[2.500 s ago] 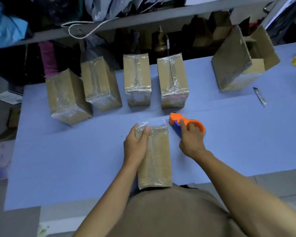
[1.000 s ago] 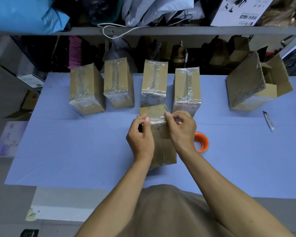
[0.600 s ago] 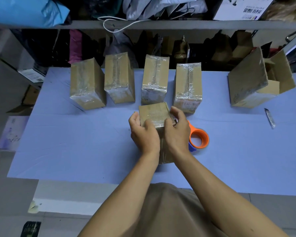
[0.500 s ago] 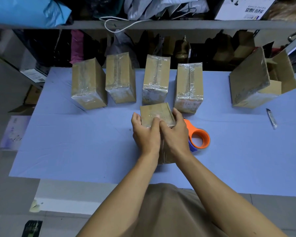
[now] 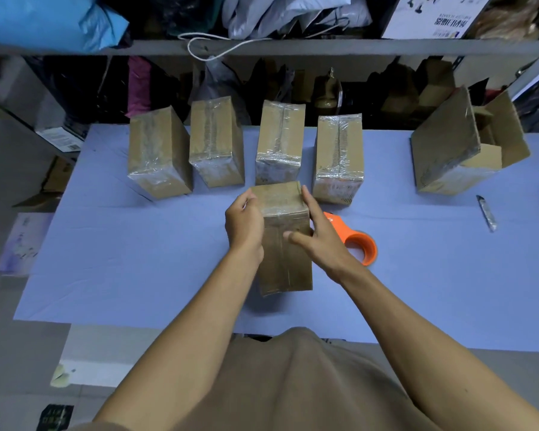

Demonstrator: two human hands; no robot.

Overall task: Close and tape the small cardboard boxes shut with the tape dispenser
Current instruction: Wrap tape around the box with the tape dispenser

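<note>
Standing upright on the blue bench (image 5: 112, 262), a small cardboard box (image 5: 285, 244) sits between my hands near the front edge. My left hand (image 5: 245, 223) curls its grip around the box's left side. My right hand (image 5: 321, 241) presses straight fingers against the right side, thumb on the front. Just right of it lies the orange tape dispenser (image 5: 360, 245). Four taped boxes (image 5: 277, 141) line up behind.

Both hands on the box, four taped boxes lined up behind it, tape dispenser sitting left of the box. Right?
Not quite: the head view shows the tape dispenser to the right of the box, behind the right hand. The rest holds: the left hand is on the box too, and four taped boxes stand behind.
</note>
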